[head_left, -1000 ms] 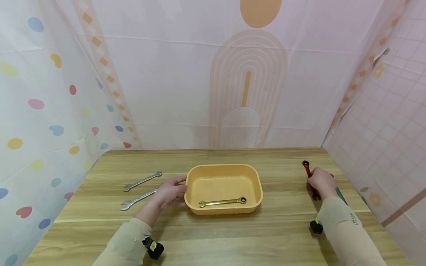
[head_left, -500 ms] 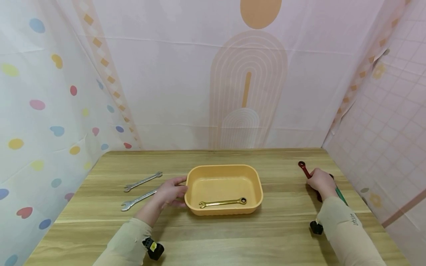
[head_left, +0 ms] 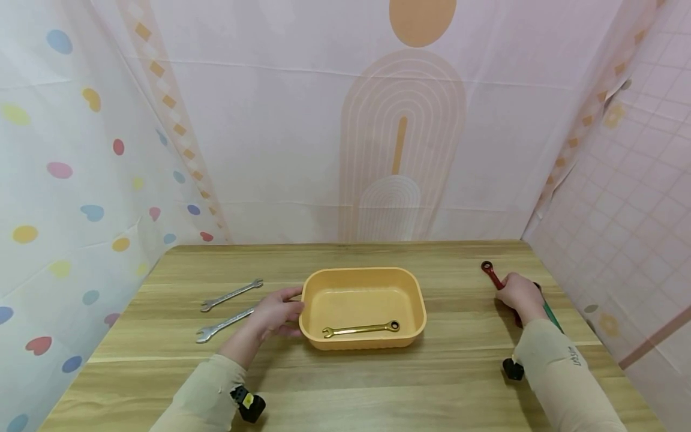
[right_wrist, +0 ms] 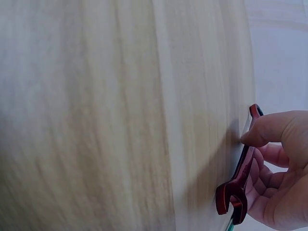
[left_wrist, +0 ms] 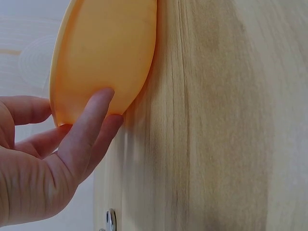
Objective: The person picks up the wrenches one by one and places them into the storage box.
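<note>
Right hand gripping red wrench above wooden table

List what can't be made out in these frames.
- Green tool: head view, mostly hidden behind the right hand and sleeve; type unclear.
- Red wrench: right wrist view, its middle covered by the thumb; head view shows only the ring end.
- Lower silver wrench: head view, one end hidden under the left hand.
- Orange tray: left wrist view, cut off at the top edge; inside unseen.

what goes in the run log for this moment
left hand steadies tray | right hand grips red wrench | gold wrench in tray
</note>
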